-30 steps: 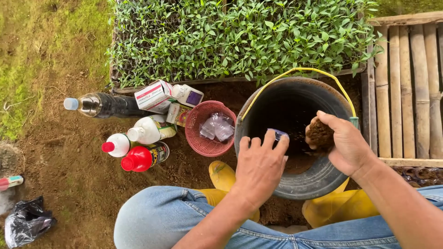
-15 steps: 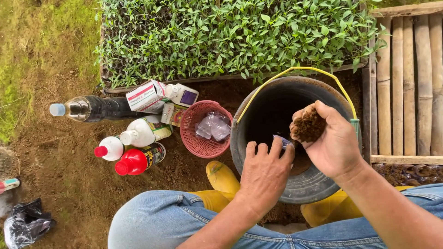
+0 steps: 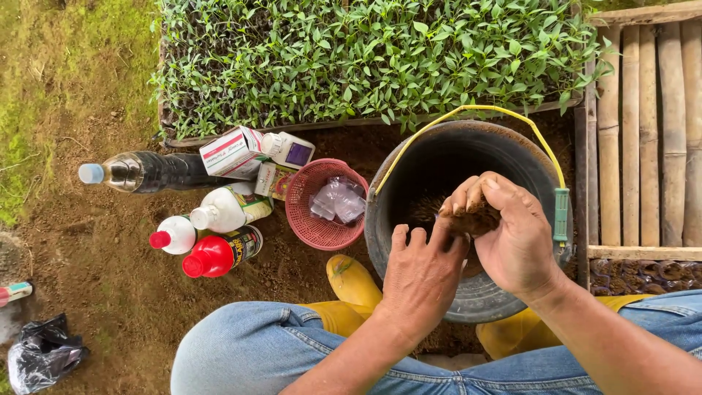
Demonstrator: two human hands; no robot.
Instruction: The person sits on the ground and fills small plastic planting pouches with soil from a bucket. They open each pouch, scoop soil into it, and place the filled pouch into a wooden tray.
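Observation:
A black bucket (image 3: pixel 479 296) with a yellow wire handle stands between my yellow boots. Over its near rim my right hand (image 3: pixel 512 238) is closed around a clump of brown soil (image 3: pixel 475 218), tipped toward my left hand. My left hand (image 3: pixel 420 274) grips a small container at the rim; my fingers and the soil hide it now. Loose soil falls into the bucket just left of the clump.
A tray of green seedlings (image 3: pixel 365 58) lies beyond the bucket. A red mesh basket (image 3: pixel 318 227) with plastic bags sits left of it, beside several bottles (image 3: pixel 212 256), small boxes (image 3: pixel 234 152) and a dark bottle (image 3: pixel 146 171). Bamboo slats (image 3: pixel 651 139) run along the right. A black bag (image 3: pixel 40 355) lies lower left.
My right hand carried the soil clump leftward from the bucket's right side and turned it over onto my left hand. The small container is now covered from sight.

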